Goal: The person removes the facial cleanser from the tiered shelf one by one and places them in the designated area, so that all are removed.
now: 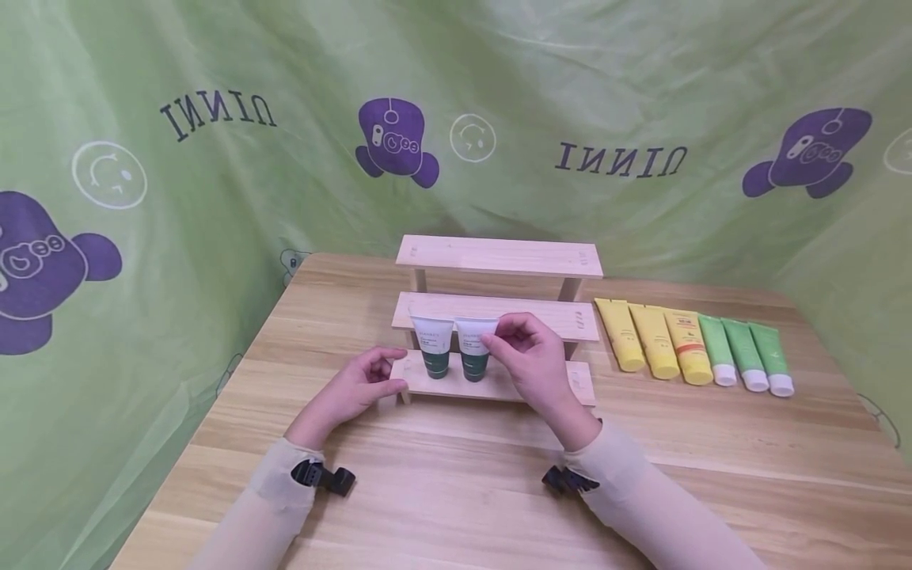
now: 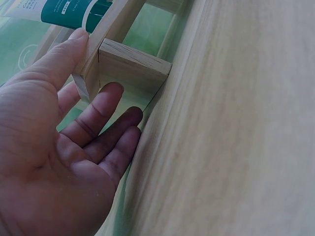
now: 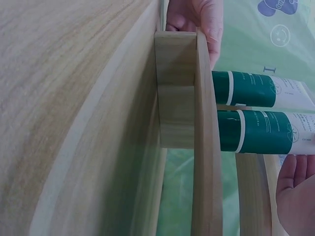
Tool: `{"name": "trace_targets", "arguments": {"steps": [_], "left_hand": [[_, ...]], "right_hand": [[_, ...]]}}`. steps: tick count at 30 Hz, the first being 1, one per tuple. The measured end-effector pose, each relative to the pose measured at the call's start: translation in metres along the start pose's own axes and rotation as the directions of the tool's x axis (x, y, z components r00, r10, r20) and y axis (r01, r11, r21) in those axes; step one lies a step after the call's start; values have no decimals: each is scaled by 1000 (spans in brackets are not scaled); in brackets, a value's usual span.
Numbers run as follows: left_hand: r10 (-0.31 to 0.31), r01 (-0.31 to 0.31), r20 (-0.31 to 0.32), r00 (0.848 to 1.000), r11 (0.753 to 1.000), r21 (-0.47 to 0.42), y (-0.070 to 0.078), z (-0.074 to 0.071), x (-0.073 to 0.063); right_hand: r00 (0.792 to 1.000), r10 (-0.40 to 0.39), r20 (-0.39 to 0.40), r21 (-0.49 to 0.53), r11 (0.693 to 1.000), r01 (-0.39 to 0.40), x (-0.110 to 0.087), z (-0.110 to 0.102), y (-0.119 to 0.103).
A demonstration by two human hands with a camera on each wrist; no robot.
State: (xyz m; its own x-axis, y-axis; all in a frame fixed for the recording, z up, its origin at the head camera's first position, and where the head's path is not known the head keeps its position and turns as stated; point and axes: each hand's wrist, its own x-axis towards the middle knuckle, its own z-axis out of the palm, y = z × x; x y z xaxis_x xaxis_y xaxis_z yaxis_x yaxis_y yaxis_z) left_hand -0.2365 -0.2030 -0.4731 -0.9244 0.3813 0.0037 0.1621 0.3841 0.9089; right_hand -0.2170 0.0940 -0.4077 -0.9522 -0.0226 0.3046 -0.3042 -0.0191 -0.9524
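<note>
A three-step wooden stand (image 1: 499, 305) is on the table, and two small white-and-green tubes stand upright on its lowest step, caps down. My right hand (image 1: 534, 362) pinches the upper part of the right tube (image 1: 473, 348) between thumb and fingers. Close beside it is the left tube (image 1: 434, 348), which no hand touches. At the left end of the lowest step (image 1: 516, 388), my left hand (image 1: 359, 386) holds the board, its thumb (image 2: 64, 54) against the front edge. The other fingers curl loosely near the stand's leg (image 2: 133, 64).
To the right of the stand, three yellow tubes (image 1: 659, 344) and three green tubes with white caps (image 1: 748, 352) lie in a row on the wooden table (image 1: 456, 491). A green printed curtain (image 1: 513, 71) hangs behind and along the sides.
</note>
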Motion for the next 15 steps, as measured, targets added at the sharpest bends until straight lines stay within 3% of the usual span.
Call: {"name": "trace_targets", "arguments": {"steps": [10, 15], "left_hand": [[-9, 9, -2, 1000, 1000, 5, 1, 0, -1], [-11, 11, 6, 1000, 1000, 9, 21, 0, -6]], "right_hand": [[998, -38, -51, 54, 998, 41, 0, -9, -4], [997, -29, -67, 40, 999, 31, -1, -16, -7]]}}
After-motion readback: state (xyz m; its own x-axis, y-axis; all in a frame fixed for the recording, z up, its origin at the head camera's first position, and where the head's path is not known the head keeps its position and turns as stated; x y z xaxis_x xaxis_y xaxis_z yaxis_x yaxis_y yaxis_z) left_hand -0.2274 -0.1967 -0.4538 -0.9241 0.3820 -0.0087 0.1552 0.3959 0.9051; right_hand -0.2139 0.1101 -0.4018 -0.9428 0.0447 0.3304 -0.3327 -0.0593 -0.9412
